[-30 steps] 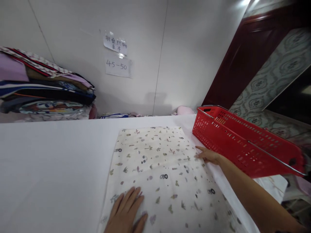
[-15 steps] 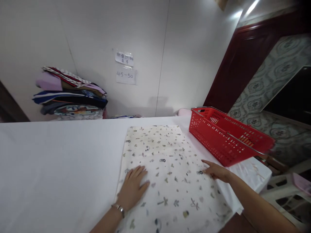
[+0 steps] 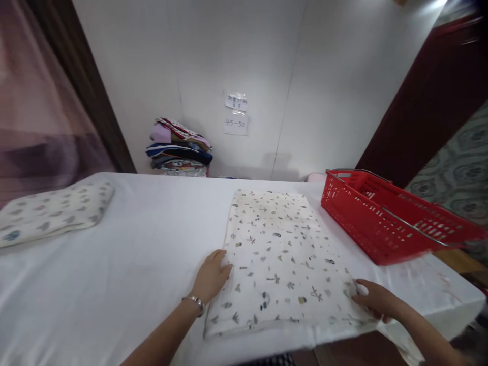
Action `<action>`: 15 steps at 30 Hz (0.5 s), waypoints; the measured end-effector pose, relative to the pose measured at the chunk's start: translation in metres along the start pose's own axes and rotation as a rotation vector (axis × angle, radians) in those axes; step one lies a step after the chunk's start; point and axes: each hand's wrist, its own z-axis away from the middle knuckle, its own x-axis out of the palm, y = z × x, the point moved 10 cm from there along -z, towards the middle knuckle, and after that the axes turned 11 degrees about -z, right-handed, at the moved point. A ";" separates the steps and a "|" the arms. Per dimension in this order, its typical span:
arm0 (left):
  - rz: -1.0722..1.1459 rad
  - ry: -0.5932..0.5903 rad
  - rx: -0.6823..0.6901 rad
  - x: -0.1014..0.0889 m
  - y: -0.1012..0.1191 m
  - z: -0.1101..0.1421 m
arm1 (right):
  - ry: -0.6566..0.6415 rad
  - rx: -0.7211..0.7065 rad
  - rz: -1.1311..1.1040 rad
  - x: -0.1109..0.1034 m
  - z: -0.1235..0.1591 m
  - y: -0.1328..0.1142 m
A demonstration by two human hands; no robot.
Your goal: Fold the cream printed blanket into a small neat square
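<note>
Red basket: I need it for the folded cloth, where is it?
The red basket sits on the table's right side, just right of the patterned cloth.

One folded printed cloth [image 3: 282, 254], one red basket [image 3: 389, 223], one pillow [image 3: 49, 213], two hands

Bright, even indoor light, with glare at the upper right corner of the frame. Soft shadows sit on the white wall [image 3: 267, 76] at centre. The left edge is smeared and purple-tinted — out of focus — and straight lines bow outward toward the corners.
</note>
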 end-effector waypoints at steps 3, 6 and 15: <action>0.074 -0.059 -0.086 0.002 -0.004 0.019 | 0.137 -0.140 0.019 -0.013 -0.012 -0.004; 0.119 -0.150 -0.178 0.008 -0.004 0.034 | 0.176 -0.204 -0.010 -0.010 -0.018 -0.005; 0.097 -0.284 -0.255 0.031 -0.014 0.052 | 0.143 -0.159 -0.258 -0.003 0.015 -0.024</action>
